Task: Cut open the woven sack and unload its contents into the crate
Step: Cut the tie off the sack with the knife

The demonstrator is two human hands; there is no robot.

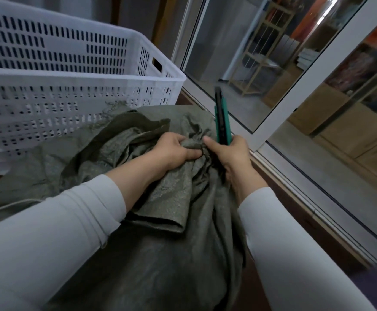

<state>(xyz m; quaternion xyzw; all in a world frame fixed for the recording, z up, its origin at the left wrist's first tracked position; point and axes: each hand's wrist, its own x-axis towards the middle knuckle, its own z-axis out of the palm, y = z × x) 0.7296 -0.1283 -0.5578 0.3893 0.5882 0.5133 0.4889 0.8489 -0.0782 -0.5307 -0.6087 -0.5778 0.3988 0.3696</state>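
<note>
A grey-green woven sack (165, 232) fills the lower middle of the head view, its top bunched and folded over. My left hand (171, 149) grips a crumpled fold of the sack near its neck. Just to the right, my right hand (230, 153) holds a green and black utility knife (221, 117) that points up and away, with its thumb touching the same fold. A white slotted plastic crate (82, 75) stands at the upper left, right behind the sack. What is inside the sack is hidden.
A glass door with a white frame (299, 86) runs along the right, its track (306, 198) close beside the sack. Wooden shelving shows through the glass. The floor is dark at the lower right.
</note>
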